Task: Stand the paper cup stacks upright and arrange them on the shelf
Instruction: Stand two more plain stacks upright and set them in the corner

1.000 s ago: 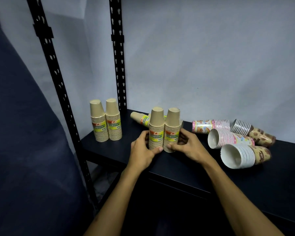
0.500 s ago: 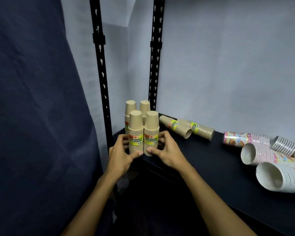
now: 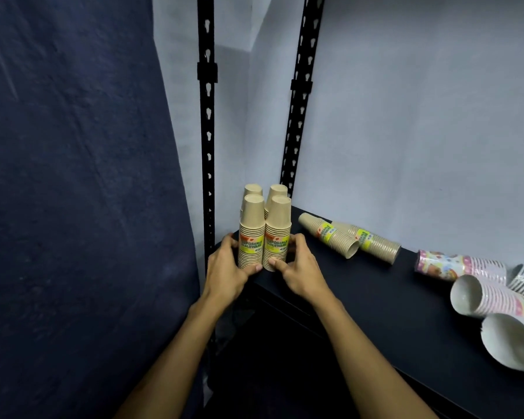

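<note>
Two tan paper cup stacks with yellow labels stand upright side by side at the left end of the black shelf [image 3: 375, 297]. My left hand [image 3: 226, 272] grips the left front stack [image 3: 251, 234] and my right hand [image 3: 300, 269] grips the right front stack [image 3: 277, 234]. Directly behind them stand two more upright tan stacks [image 3: 265, 192], mostly hidden. Two tan stacks [image 3: 330, 235] [image 3: 372, 243] lie on their sides further right. Several pink and white patterned stacks [image 3: 454, 266] [image 3: 490, 297] [image 3: 515, 343] lie on their sides at the right.
Two black slotted uprights [image 3: 208, 140] [image 3: 297, 116] rise at the shelf's left end. A dark blue cloth [image 3: 73, 207] hangs to the left and a pale wall stands behind. The shelf's front edge runs diagonally toward the lower right.
Both hands slid the two front tan stacks leftward along the shelf until they stand just in front of the two upright stacks in the corner. The camera turned left with them.
</note>
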`<state>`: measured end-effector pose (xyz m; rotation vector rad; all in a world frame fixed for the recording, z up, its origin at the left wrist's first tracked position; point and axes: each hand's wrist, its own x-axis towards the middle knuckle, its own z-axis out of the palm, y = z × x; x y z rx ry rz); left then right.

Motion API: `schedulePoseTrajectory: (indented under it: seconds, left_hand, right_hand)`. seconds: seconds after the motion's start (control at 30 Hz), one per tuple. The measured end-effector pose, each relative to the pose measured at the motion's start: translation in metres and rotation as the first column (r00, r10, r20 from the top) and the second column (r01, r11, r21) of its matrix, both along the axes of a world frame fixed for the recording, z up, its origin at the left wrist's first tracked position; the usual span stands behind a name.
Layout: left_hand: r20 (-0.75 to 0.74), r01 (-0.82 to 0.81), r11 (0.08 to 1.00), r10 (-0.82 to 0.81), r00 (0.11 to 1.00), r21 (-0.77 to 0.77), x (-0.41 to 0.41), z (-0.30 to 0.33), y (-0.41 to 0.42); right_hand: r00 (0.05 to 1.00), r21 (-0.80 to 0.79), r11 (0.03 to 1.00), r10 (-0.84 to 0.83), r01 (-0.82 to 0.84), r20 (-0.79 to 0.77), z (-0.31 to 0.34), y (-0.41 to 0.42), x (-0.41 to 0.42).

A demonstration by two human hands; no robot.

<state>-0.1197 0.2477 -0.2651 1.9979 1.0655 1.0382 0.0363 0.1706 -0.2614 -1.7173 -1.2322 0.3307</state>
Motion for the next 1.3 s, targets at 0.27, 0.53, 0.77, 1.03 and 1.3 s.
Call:
schedulePoseTrajectory:
  seconds: [0.27,0.53,0.77,1.03,1.3]
  left_hand:
    - [0.033,0.039,0.997,-0.037,0.999,-0.061,0.007,-0.008,0.021]
    - [0.083,0.042,0.994,-0.034,0.996,-0.099,0.018,-0.016,0.031]
    - [0.145,0.04,0.994,-0.025,0.989,-0.103,0.022,-0.032,0.026]
    - [-0.074,0.02,0.999,-0.023,0.997,-0.041,0.015,-0.02,0.015]
    - [-0.476,-0.069,0.998,0.065,0.877,0.009,0.008,-0.017,-0.024]
  right_hand:
    - [0.999,-0.056,0.998,0.043,-0.043,-0.002,0.0,0.01,0.014]
    - [0.997,-0.034,0.998,0.057,-0.056,0.046,-0.003,0.017,0.02]
    - [0.998,-0.043,0.998,0.057,-0.056,0.031,-0.008,0.017,0.021]
    - [0.952,-0.203,0.974,-0.039,0.104,0.302,-0.006,0.008,0.009]
    - [0.815,-0.457,0.847,0.05,0.272,0.578,-0.01,-0.038,0.002]
